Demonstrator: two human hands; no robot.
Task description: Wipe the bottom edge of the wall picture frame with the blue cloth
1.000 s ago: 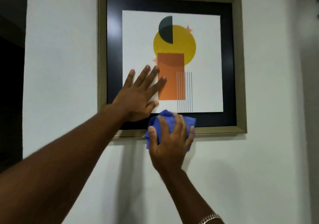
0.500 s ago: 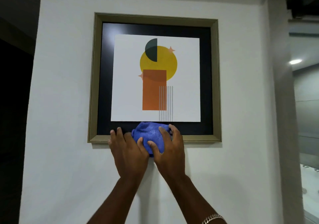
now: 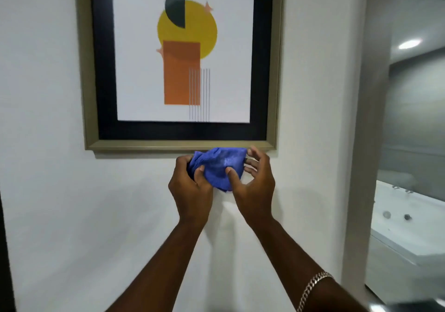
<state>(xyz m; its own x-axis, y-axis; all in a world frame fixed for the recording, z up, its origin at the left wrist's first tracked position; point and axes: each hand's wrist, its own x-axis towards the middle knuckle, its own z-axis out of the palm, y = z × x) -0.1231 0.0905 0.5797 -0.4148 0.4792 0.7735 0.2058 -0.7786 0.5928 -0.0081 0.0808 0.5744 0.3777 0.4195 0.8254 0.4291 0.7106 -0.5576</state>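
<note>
Now both hands hold the bunched cloth (image 3: pixel 218 167) just under the frame (image 3: pixel 180 144), its top at the bottom edge. The left hand (image 3: pixel 191 189) grips its left side, fingers curled in. The right hand (image 3: pixel 255 184) pinches the right side, thumb in front, fingers loosely spread behind.

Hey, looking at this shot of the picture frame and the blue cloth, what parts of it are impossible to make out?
All in the head view:
- Picture frame: its top edge is cut off by the image border.
- Blue cloth: the left hand and right hand cover its sides, and whether it touches the frame's bottom edge cannot be told.
- Bathtub at the right: partly cut off, its fittings too small and blurred.
- Bracelet: links blurred.
</note>
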